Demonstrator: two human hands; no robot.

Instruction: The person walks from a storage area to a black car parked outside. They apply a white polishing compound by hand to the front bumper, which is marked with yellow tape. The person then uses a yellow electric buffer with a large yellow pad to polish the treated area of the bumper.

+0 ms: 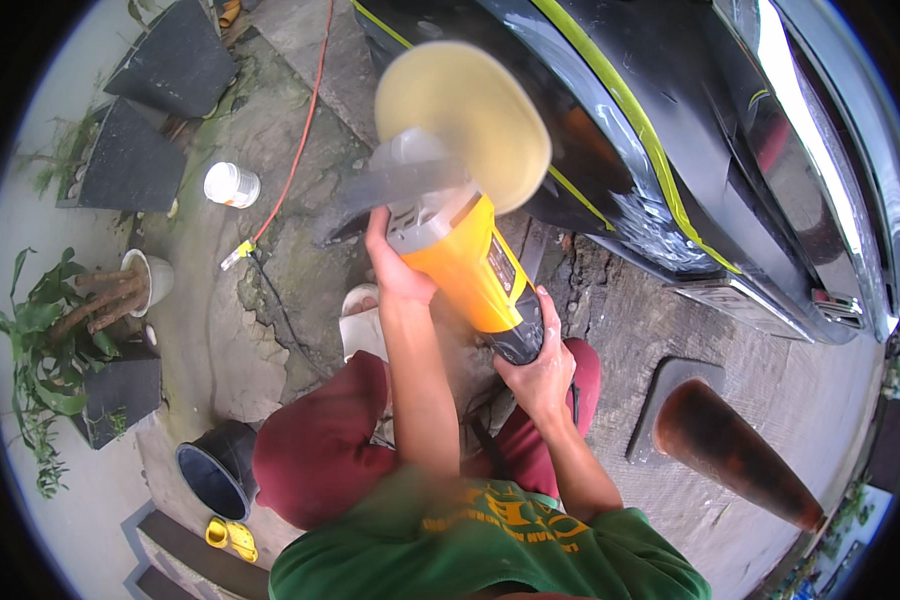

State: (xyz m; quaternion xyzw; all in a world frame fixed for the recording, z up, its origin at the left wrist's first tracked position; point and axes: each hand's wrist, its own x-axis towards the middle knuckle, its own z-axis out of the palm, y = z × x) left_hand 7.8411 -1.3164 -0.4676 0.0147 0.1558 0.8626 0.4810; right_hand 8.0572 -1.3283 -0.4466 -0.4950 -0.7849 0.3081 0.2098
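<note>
Beside a black car striped with yellow-green tape, a yellow polisher is held up in both hands, its pale round pad blurred; whether that pad touches the bodywork, I cannot tell. The left hand grasps the grey front housing, its fingers partly hidden, while the right hand has its fingers wrapped round the black rear end. A white tub stands left of a red cord.

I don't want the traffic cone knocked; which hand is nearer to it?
Right. The right hand grips the rear of the yellow polisher, left of the traffic cone; the left hand holds the polisher's front, farther left and forward.
</note>
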